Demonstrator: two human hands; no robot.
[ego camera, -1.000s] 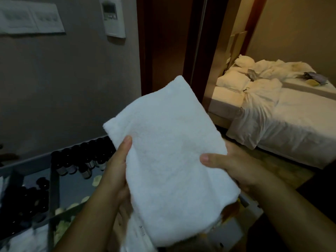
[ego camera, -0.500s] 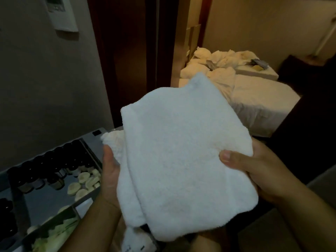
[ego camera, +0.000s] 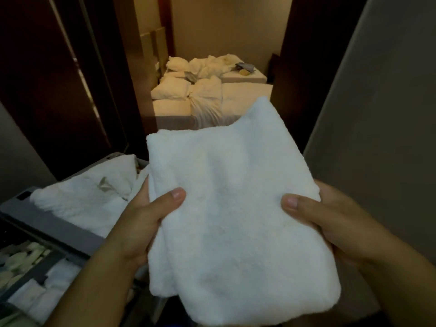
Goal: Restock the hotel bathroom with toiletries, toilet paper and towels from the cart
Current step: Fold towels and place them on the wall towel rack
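A folded white towel (ego camera: 236, 208) fills the middle of the head view, held flat in front of me. My left hand (ego camera: 144, 215) grips its left edge, thumb on top and fingers underneath. My right hand (ego camera: 330, 223) grips its right edge the same way. The grey cart (ego camera: 59, 232) stands at the lower left, with more white towels (ego camera: 80, 199) piled in its top bin and small packets and folded cloths in trays lower down.
A dark wooden door frame (ego camera: 77, 79) runs up the left. Straight ahead, a doorway opens onto an unmade bed (ego camera: 207, 95) with crumpled white pillows and sheets. A pale grey wall (ego camera: 382, 114) closes off the right side.
My view has swung right: the cart's bottle tray has left the frame and the bed now sits centred ahead. The towel stays in both hands, with my left thumb now on top of it.
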